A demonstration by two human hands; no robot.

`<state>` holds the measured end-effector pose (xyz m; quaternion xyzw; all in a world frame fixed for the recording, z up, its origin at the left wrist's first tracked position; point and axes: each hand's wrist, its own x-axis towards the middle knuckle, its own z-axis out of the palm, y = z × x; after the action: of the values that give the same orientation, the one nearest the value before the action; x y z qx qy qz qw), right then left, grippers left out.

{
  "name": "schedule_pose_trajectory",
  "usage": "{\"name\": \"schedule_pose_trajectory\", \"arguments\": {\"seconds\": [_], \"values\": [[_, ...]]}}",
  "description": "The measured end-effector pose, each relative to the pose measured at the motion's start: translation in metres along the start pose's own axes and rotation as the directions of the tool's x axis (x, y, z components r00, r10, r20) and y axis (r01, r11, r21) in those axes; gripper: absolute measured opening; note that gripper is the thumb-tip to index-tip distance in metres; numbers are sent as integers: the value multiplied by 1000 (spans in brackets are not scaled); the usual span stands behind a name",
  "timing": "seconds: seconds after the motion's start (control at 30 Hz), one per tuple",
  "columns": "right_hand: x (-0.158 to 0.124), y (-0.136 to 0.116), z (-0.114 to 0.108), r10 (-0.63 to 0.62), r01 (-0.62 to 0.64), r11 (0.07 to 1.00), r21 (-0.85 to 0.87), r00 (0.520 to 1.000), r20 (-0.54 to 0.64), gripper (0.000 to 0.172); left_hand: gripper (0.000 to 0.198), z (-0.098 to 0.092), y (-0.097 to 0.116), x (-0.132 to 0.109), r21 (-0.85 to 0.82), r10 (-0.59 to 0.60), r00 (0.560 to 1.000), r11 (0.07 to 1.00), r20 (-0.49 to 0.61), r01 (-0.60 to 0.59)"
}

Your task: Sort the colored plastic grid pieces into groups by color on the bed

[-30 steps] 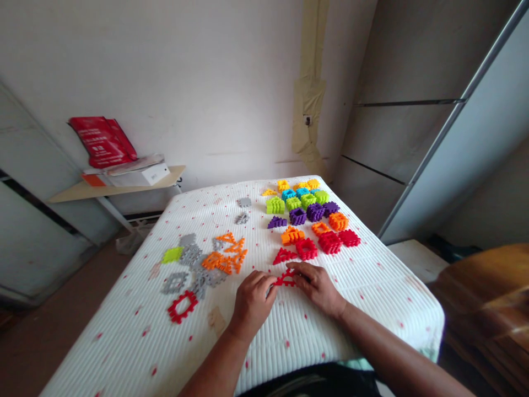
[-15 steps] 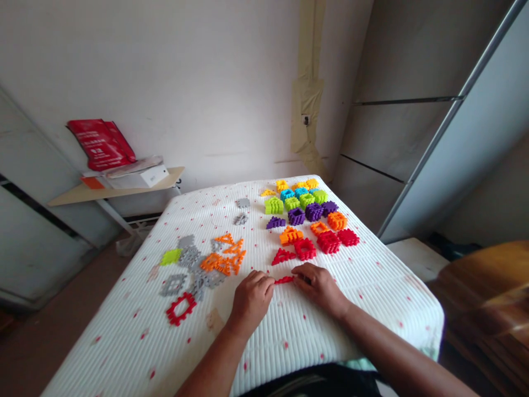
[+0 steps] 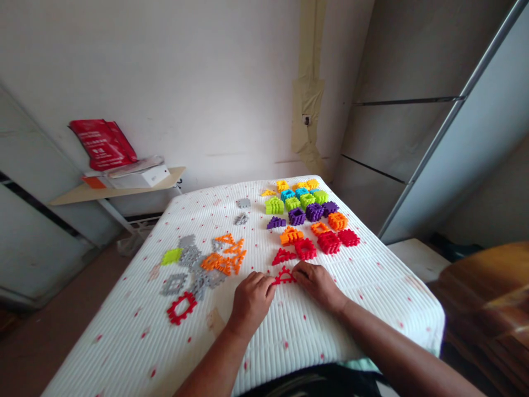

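A red half-round toothed building piece (image 3: 285, 275) is stretched between my two hands, close above the white covered table. My left hand (image 3: 253, 298) pinches its left end, and my right hand (image 3: 317, 284) pinches its right end; the fingertips partly hide both ends. Just beyond it lie red triangular pieces (image 3: 283, 256) and a stack of red square pieces (image 3: 305, 249). Off to the left of my left hand is a red open-framed piece (image 3: 182, 307), beside a loose heap of grey pieces (image 3: 190, 257) and orange triangular pieces (image 3: 225, 262).
Stacks of orange (image 3: 291, 236), purple (image 3: 296, 215), green (image 3: 274, 206), blue (image 3: 286, 195) and yellow pieces (image 3: 281, 186) stand in rows toward the back right. A flat green piece (image 3: 171, 256) lies left. A side shelf (image 3: 74, 194) carries a red bag (image 3: 102, 144). A grey cabinet (image 3: 397, 127) rises at right.
Between my fingers the red piece has tilted up from nearly edge-on, so its half-round open shape now shows. Both hands have stayed almost in place.
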<state>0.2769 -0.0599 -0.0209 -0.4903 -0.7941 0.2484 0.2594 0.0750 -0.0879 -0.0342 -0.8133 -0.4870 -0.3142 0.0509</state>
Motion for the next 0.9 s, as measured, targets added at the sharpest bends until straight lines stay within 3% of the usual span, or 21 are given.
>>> {"name": "schedule_pose_trajectory", "arguments": {"seconds": [0.27, 0.47, 0.7, 0.9], "values": [[0, 1, 1, 22, -22, 1000, 2, 1000, -22, 29, 16, -3, -1, -1, 71, 56, 998, 996, -20, -54], [-7, 0, -6, 64, -65, 998, -8, 997, -53, 25, 14, -2, -12, 14, 76, -35, 994, 996, -106, 43], [-8, 0, -5, 61, -63, 998, -30, 997, -41, 21, 11, 3, -7, 40, 187, -122, 992, 974, -19, 124], [-9, 1, -4, 46, -48, 998, -52, 998, -37, 21, 14, 4, -2, 45, 268, -128, 991, 957, 35, 114]]}}
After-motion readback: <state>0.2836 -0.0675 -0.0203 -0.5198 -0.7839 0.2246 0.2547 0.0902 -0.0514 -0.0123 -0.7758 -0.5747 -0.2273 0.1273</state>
